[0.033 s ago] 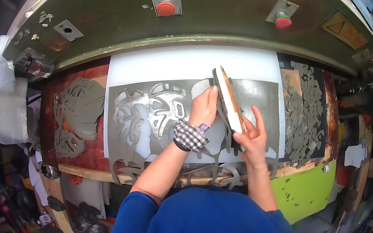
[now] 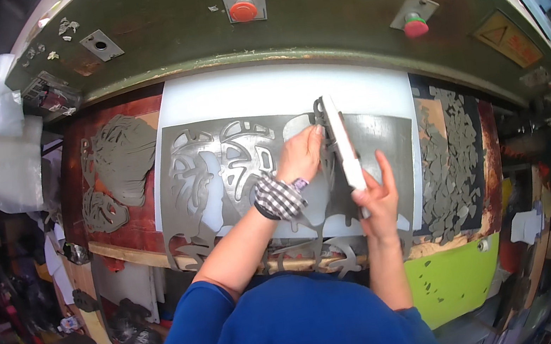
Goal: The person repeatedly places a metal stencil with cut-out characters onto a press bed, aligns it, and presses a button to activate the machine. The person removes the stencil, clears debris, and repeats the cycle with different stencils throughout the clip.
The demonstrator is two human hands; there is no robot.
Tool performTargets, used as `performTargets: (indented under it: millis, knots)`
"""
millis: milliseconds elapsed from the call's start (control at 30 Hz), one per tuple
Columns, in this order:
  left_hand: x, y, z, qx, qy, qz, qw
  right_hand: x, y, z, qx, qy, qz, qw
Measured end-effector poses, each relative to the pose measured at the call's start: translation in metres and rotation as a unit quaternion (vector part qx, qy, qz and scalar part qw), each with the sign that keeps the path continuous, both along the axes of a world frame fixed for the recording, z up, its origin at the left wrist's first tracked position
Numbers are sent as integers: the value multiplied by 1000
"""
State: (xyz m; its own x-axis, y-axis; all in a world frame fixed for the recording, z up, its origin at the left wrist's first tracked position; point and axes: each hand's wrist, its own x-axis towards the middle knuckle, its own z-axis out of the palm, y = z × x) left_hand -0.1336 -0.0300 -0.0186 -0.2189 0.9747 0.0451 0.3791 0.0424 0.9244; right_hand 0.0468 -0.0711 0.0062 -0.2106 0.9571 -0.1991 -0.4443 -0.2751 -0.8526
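Press (image 2: 331,21): its green front spans the far side of your work area.
Board (image 2: 235,92): white, lying under the sheet.
Sheet (image 2: 380,131): grey, on the board; openings cut in its left half, loose strips at your edge. A strip could snag and drag the sheet if your sleeve or the plate catches it.
Stack (image 2: 123,155): grey cut pieces, left of the board.
Scraps (image 2: 456,138): right of the board.
Plate (image 2: 342,140): white-edged, tilted on edge above the sheet, between your hands. It could tip if your right thumb slips from the lower end.
Left hand (image 2: 300,156): fingers together, tips at the plate's dark side; you cannot tell what they pinch.
Right hand (image 2: 380,202): thumb on the plate's lower end, fingers partly spread; a light hold could let it twist.
Button (image 2: 243,11): red, on the press.
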Motion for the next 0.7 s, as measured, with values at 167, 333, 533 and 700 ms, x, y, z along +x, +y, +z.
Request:
performTargets:
  millis: [167,333,533,700]
  knots:
    - [-48,-10,-18,-164,178,19,970,52,8,-2,39,147,-129,980]
    - [-59,-7,-15,-173,90,-18,981,142,-38,-2,8,317,-284,905]
    - [-60,-14,-18,-130,-51,13,990,217,-69,-22,-25,585,-398,706]
    - [-53,-17,15,-90,-288,0,953,204,-76,-23,19,372,-386,844]
